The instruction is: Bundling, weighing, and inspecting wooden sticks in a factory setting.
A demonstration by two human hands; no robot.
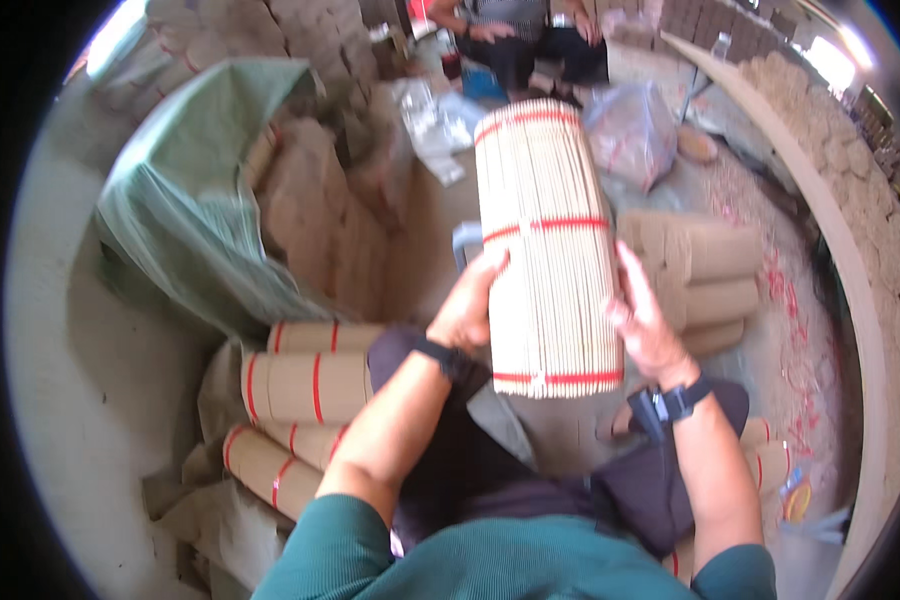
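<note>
A thick cylindrical bundle of thin, pale, straight sticks, bound by three red bands near its two ends and around its middle, is held up above the person's lap, its far end tilted slightly to the left. The left hand lies against its left side and the right hand against its right side, below the middle band. The grip is spread about as wide as the bundle, which is clasped between the two hands; the left fingertips are hidden, and the right thumb is at the near face.

A black band circles the left wrist, and a dark watch-like device is strapped to the right. Beneath are bent legs in dark trousers and a ribbed teal shirt.

Left of the legs lie brown, paper-wrapped cylinders with red bands. Plain brown cylindrical rolls are stacked to the right of the bundle. Farther left, a pale green plastic sheet drapes partly around brown packages. Beyond the bundle sit a translucent plastic bag and another person, hands resting on the legs.
</note>
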